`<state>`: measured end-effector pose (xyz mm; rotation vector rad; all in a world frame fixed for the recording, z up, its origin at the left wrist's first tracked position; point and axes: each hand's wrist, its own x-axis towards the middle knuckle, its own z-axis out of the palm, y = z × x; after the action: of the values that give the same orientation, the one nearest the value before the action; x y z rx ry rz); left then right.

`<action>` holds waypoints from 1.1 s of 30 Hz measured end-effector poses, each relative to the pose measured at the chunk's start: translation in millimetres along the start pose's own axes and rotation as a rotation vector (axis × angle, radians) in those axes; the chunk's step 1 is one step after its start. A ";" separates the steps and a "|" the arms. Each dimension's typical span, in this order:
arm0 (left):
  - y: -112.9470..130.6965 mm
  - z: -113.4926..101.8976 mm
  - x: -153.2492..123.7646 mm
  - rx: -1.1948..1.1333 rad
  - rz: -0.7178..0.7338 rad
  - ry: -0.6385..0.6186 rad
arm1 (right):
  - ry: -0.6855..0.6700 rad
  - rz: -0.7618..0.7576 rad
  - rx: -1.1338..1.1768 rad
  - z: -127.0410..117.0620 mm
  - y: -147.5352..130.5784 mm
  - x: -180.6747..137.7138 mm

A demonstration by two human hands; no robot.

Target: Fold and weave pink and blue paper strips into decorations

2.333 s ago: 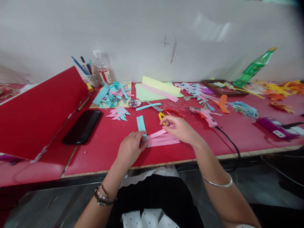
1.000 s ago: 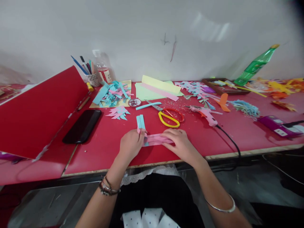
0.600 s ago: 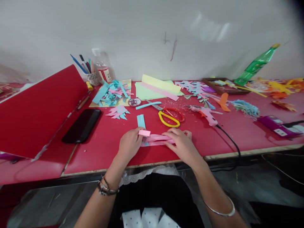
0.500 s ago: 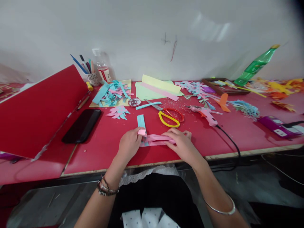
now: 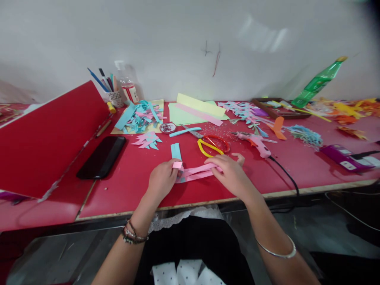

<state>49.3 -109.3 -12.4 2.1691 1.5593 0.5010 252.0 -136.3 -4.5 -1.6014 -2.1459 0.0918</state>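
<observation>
Several pink paper strips lie side by side across a blue paper strip on the red table. My left hand pinches the left ends of the pink strips, with one short pink end folded up at its fingertips. My right hand grips the right ends of the same pink strips, fingers curled over them. Both hands rest near the table's front edge.
Yellow-and-red scissors and a pink glue gun with its black cord lie just behind my hands. A black phone, a red board, a pile of cut paper, a pen cup and a green bottle stand around.
My right hand came down from the scissors onto the right ends of the pink strips. My left hand folded a short pink end upward at the blue strip.
</observation>
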 end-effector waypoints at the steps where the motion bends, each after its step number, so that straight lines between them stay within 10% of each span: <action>1: -0.3 0.5 0.2 0.004 0.000 0.003 | -0.004 -0.010 -0.023 -1.5 0.5 1.2; 17: -0.3 0.4 -0.5 0.014 0.028 0.000 | -0.181 -0.044 -0.004 -9.7 9.6 10.1; 33: 3.8 0.7 -1.7 0.054 -0.016 0.018 | -0.045 0.192 1.136 17.5 -19.1 12.4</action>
<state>52.2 -112.1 -11.1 2.1963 1.6157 0.4797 225.3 -127.2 -10.1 -1.0586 -1.4310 1.1678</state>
